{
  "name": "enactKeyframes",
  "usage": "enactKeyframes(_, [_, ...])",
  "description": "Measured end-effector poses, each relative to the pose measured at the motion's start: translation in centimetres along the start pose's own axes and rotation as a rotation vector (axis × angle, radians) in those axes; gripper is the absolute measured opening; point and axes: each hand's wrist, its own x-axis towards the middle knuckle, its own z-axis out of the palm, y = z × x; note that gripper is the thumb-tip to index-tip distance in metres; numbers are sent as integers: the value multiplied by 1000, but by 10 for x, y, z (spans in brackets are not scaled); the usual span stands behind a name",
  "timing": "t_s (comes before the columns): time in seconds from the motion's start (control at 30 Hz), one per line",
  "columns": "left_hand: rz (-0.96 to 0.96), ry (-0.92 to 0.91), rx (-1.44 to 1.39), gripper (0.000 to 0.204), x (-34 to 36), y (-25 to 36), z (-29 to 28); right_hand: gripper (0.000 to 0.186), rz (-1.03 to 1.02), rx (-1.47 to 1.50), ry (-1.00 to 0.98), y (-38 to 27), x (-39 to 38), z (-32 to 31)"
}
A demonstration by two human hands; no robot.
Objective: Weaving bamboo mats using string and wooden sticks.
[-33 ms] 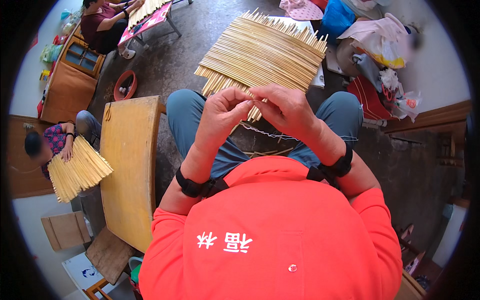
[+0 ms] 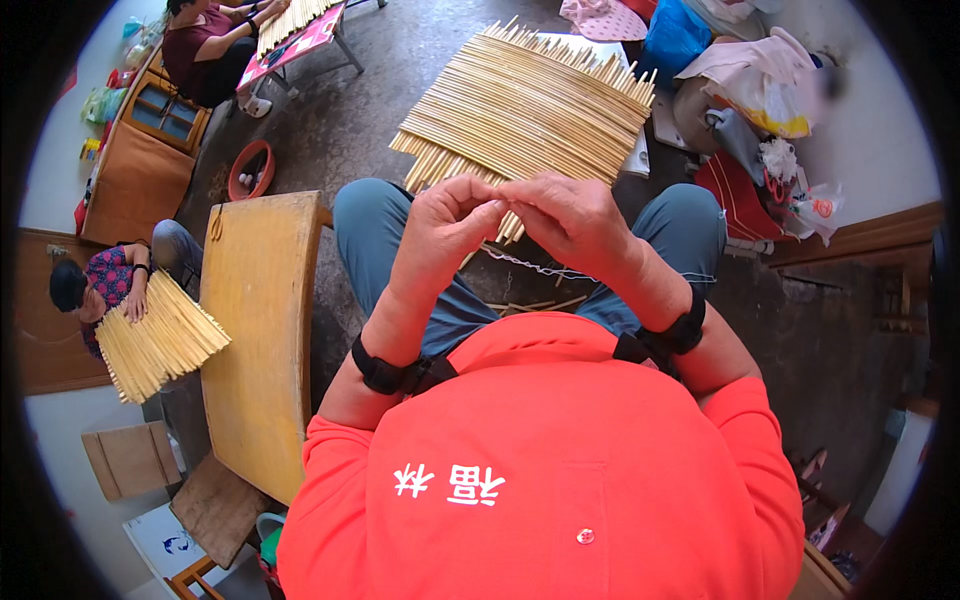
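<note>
My left hand (image 2: 453,222) and my right hand (image 2: 577,222) meet over my lap, fingertips pinched close together. What they pinch is too small to make out. Below them, a thin white string (image 2: 540,267) hangs slack across my thighs, partly twisted; where its upper end goes is hidden by the hands. Just beyond my fingers lies a mat of thin pale wooden sticks (image 2: 525,105), set side by side in a slanting sheet with uneven ends. The mat's near edge reaches under my hands.
To my left stands a yellow wooden table (image 2: 258,340), with scissors (image 2: 216,222) on its far corner. A red basin (image 2: 251,170) is on the floor. Two co-workers handle stick mats (image 2: 160,335) at the left and far left. Bags and cloths (image 2: 755,85) pile up at far right.
My fingertips have drawn slightly closer together. The co-worker at the left has tilted their head, and their sheet of sticks has shifted a little to the right.
</note>
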Motion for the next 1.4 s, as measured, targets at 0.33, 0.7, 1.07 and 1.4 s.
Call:
enactKeyframes(0.33, [-147, -47, 68, 10, -5, -6, 0, 8, -84, -285, -145, -7, -8, -6])
enactKeyframes(0.7, [-156, -48, -215, 6, -3, -8, -14, 13, 698, 216, 67, 30, -2, -36])
enactKeyframes(1.07, [-22, 48, -413, 7, 4, 0, -19, 40, 559, 948, -345, 17, -6, 30])
enactKeyframes(1.4, [296, 472, -672, 9, -6, 17, -118, 18, 943, 777, -434, 5, -17, -27])
